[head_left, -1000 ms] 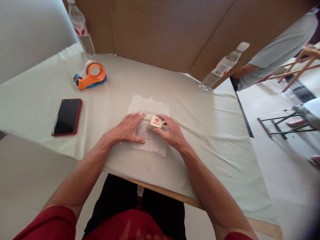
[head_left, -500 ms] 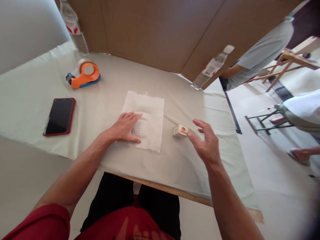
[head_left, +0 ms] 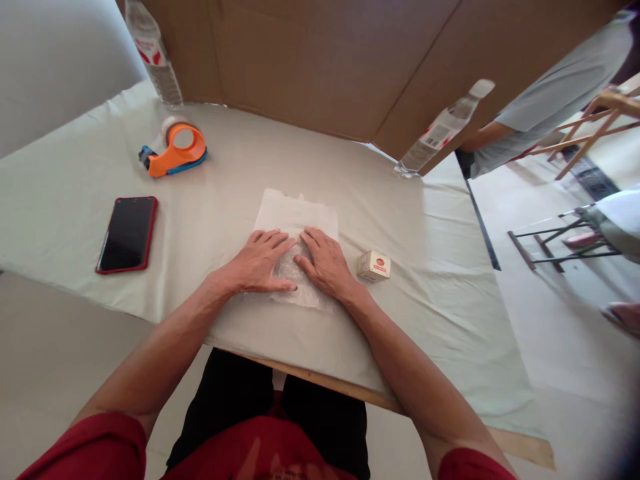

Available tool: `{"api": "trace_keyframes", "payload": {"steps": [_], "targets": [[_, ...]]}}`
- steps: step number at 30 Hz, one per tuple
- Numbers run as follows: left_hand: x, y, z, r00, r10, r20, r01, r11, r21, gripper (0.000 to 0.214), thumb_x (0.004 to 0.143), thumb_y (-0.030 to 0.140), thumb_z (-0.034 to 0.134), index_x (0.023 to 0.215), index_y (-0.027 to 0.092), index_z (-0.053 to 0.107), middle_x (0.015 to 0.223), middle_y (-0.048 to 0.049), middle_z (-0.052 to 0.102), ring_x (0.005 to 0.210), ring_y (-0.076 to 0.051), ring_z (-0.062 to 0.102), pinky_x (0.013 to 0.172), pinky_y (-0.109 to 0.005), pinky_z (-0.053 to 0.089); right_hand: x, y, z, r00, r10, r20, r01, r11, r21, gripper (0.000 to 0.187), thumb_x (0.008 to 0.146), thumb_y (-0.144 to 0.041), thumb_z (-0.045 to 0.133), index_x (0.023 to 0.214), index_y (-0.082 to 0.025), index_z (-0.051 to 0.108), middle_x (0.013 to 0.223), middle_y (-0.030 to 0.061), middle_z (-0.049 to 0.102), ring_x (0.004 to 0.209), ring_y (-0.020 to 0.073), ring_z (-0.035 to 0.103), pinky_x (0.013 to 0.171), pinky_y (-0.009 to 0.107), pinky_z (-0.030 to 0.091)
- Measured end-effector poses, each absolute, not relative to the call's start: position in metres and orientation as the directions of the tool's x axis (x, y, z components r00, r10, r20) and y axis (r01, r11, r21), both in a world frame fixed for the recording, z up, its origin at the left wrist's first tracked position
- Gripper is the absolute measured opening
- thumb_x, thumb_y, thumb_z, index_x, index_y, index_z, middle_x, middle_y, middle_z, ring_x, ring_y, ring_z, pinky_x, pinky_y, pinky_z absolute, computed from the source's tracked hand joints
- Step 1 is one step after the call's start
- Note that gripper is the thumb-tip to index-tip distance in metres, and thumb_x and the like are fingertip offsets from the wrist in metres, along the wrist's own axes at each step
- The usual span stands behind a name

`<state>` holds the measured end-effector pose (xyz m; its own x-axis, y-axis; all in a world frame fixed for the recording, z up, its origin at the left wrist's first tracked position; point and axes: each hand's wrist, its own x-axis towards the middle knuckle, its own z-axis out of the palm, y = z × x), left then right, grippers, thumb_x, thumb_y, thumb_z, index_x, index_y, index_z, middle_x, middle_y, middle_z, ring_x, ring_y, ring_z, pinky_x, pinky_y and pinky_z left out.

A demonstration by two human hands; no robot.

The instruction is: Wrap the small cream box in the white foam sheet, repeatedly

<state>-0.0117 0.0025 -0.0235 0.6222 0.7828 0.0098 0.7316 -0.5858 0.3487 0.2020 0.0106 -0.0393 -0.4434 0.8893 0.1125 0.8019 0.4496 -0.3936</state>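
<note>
A white sheet of bubble wrap [head_left: 295, 217] lies flat on the table's pale cloth [head_left: 225, 200] in front of me. My left hand [head_left: 260, 261] rests palm down on its left half with fingers spread. My right hand [head_left: 325, 263] lies flat beside it on the right half, and the two hands nearly touch. Neither hand holds anything. A small cream box with a red label [head_left: 374, 266] stands on the cloth just right of my right hand, apart from it.
An orange tape dispenser [head_left: 176, 151] and a red-cased phone [head_left: 127, 233] lie at the left. Two water bottles [head_left: 153, 53] [head_left: 443, 130] stand by a tall cardboard wall [head_left: 325, 60]. Another person [head_left: 545, 100] sits beyond the right table edge.
My right hand set the small box down to the right of the sheet, let it go, and came back to lie flat on the sheet. The left hand stayed put.
</note>
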Motion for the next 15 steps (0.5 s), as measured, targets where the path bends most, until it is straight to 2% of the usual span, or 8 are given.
{"api": "trace_keyframes", "payload": {"steps": [3, 5, 8, 12, 15], "targets": [[-0.011, 0.003, -0.022, 0.582, 0.812, 0.053, 0.743, -0.557, 0.37, 0.075, 0.092, 0.059, 0.054, 0.151, 0.014, 0.043, 0.154, -0.0192, 0.048, 0.146, -0.035, 0.039, 0.121, -0.049, 0.027, 0.212, 0.011, -0.043, -0.474, 0.872, 0.122, 0.793, 0.483, -0.37, 0.056, 0.097, -0.045, 0.052, 0.146, -0.019, 0.051, 0.158, 0.0167, 0.045, 0.149, 0.0345, 0.037, 0.12, 0.058, 0.032], [-0.011, 0.003, -0.023, 0.562, 0.824, 0.075, 0.754, -0.547, 0.363, 0.073, 0.09, 0.056, 0.057, 0.149, 0.015, 0.046, 0.152, -0.0189, 0.05, 0.146, -0.037, 0.038, 0.12, -0.051, 0.028, 0.218, 0.011, -0.043, -0.509, 0.85, 0.132, 0.768, 0.518, -0.376, 0.058, 0.096, -0.048, 0.054, 0.147, -0.02, 0.05, 0.159, 0.0159, 0.045, 0.149, 0.0343, 0.038, 0.12, 0.058, 0.032], [-0.011, 0.003, -0.024, 0.57, 0.82, 0.043, 0.764, -0.549, 0.339, 0.082, 0.081, 0.059, 0.067, 0.15, 0.019, 0.044, 0.156, -0.0183, 0.045, 0.149, -0.039, 0.034, 0.121, -0.054, 0.025, 0.226, 0.013, -0.044, -0.551, 0.823, 0.137, 0.728, 0.554, -0.403, 0.064, 0.092, -0.05, 0.059, 0.148, -0.021, 0.049, 0.159, 0.0169, 0.043, 0.15, 0.0341, 0.037, 0.121, 0.058, 0.031], [-0.013, 0.004, -0.025, 0.588, 0.808, -0.026, 0.77, -0.55, 0.322, 0.095, 0.077, 0.064, 0.07, 0.153, 0.016, 0.039, 0.162, -0.0204, 0.035, 0.152, -0.039, 0.028, 0.123, -0.053, 0.02, 0.229, 0.016, -0.045, -0.552, 0.822, 0.138, 0.706, 0.549, -0.447, 0.068, 0.088, -0.048, 0.065, 0.148, -0.019, 0.049, 0.159, 0.0186, 0.043, 0.15, 0.0346, 0.036, 0.121, 0.059, 0.03], [-0.014, 0.006, -0.026, 0.588, 0.808, -0.033, 0.77, -0.546, 0.329, 0.097, 0.076, 0.066, 0.069, 0.154, 0.017, 0.038, 0.163, -0.0198, 0.035, 0.152, -0.04, 0.028, 0.122, -0.054, 0.019, 0.228, 0.012, -0.031, -0.5, 0.855, 0.137, 0.72, 0.498, -0.483, 0.06, 0.088, -0.042, 0.065, 0.143, -0.019, 0.054, 0.155, 0.0181, 0.049, 0.146, 0.0332, 0.044, 0.12, 0.057, 0.035]]}}
